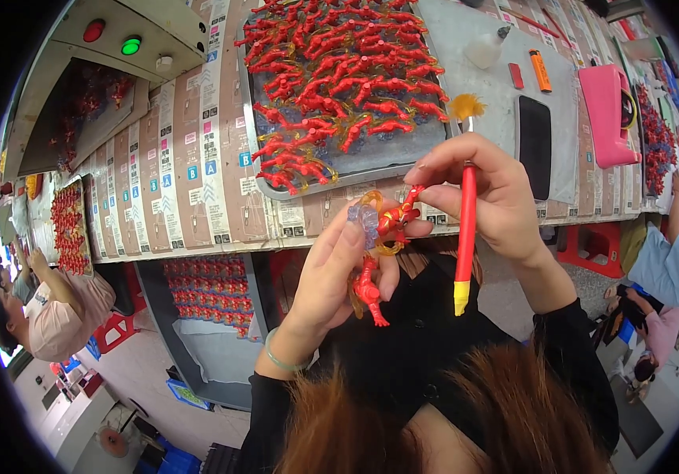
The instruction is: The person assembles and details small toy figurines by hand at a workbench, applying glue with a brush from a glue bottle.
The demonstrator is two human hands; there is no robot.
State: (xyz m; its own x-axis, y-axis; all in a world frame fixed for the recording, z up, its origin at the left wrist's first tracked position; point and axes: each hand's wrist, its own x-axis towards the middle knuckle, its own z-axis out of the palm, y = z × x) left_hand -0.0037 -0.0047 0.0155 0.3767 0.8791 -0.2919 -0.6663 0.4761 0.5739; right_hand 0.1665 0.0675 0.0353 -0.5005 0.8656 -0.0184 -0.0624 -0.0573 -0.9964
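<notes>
Before my chest, my left hand (323, 272) is closed around a red toy figure (368, 291) with translucent yellow curls and a clear bluish piece (363, 224). My right hand (501, 193) grips a small brush (466, 229) with a red handle, a yellow end and orange-yellow bristles that point away from me. Thumb and forefinger of that hand also meet at the upper red tip of the figure. Fingers hide part of the figure. Just beyond my hands, a metal tray (315, 188) holds rows of similar red figures on clear bluish pieces.
Right of the tray lie a squeeze bottle (485, 49), an orange lighter (540, 71), a black phone (534, 148) and a pink holder (608, 114). A metal machine (102, 39) with red and green lights stands far left. Below the table edge is a grey drawer (167, 316) of figures. Other people sit both sides.
</notes>
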